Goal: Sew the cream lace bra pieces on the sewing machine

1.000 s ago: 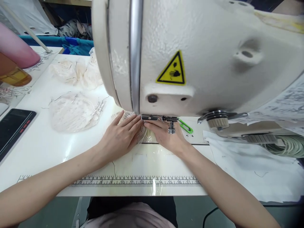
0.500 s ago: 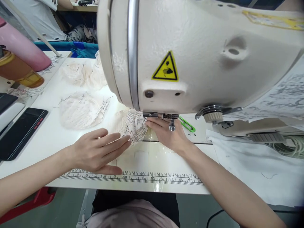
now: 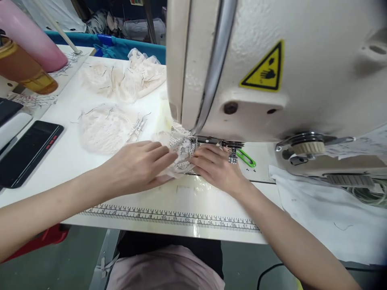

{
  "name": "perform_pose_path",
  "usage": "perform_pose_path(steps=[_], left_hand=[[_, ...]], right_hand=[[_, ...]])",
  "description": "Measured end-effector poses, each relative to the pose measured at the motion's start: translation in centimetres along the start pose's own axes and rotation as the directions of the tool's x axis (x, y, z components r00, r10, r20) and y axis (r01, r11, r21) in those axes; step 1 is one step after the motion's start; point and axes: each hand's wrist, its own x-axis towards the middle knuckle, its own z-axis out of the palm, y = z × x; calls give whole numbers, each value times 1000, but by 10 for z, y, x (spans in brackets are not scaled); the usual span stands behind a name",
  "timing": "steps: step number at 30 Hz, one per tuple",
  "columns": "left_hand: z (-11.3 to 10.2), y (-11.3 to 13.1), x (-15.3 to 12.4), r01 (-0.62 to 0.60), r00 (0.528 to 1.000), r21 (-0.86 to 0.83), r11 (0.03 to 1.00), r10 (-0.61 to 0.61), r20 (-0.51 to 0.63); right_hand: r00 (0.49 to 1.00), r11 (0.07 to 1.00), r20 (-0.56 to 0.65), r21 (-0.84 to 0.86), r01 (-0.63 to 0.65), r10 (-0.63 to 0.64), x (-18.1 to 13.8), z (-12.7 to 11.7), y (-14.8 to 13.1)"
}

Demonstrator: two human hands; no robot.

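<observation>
A pale piece of lace fabric [image 3: 182, 152] lies under the head of the sewing machine [image 3: 205, 100], around the needle area. My left hand [image 3: 137, 166] grips its left near edge between bent fingers and thumb. On the other side, my right hand [image 3: 215, 166] has its fingers curled together at the lace's right edge, close beside the presser area. The machine head partly covers the right fingers, and the needle itself is hidden. Just behind the right hand, green thread snips [image 3: 246, 158] rest on the machine bed.
Another lace piece [image 3: 105, 131] with loose threads lies to the left, and more crumpled lace [image 3: 130, 78] behind it. A black phone [image 3: 28, 155], an amber cup [image 3: 28, 66] and a pink bottle [image 3: 33, 36] stand left. White cloth [image 3: 314, 213] covers the right; a printed ruler [image 3: 169, 219] runs along the front.
My left hand has moved right and closed from spread fingers onto the lace edge. The right hand stays at the lace, its fingers more bent. The camera view has shifted.
</observation>
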Motion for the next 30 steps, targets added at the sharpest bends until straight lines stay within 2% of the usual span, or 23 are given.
perform_pose_path(steps=[3,6,10,14,17,19,23,26,30], left_hand=[[19,-5,14,-82,996,60,995,83,-25],[32,-5,19,-58,995,79,995,64,-82],[35,-4,16,-40,992,151,988,57,-110],[34,-2,15,-51,977,196,979,89,-191],[40,0,15,-33,967,127,991,64,-246],[46,1,14,-15,977,30,999,21,-214],[59,2,9,33,997,-137,990,-42,-64],[61,1,8,38,999,-141,989,-40,-8],[58,-4,8,-9,1000,-107,994,10,11]], right_hand=[[1000,1000,20,-10,-12,13,-2,0,-1],[999,998,-16,-36,-44,44,-5,3,-1],[993,989,-82,-115,-88,79,-6,6,-5],[997,982,-76,-190,-1,-14,-1,4,-7],[997,989,-77,-149,20,-32,1,3,-7],[998,994,-52,-102,-25,20,1,2,-7],[995,993,-6,-46,-104,104,0,3,-8],[994,993,2,-26,-113,114,0,4,-9],[996,996,6,-20,-91,91,1,4,-9]])
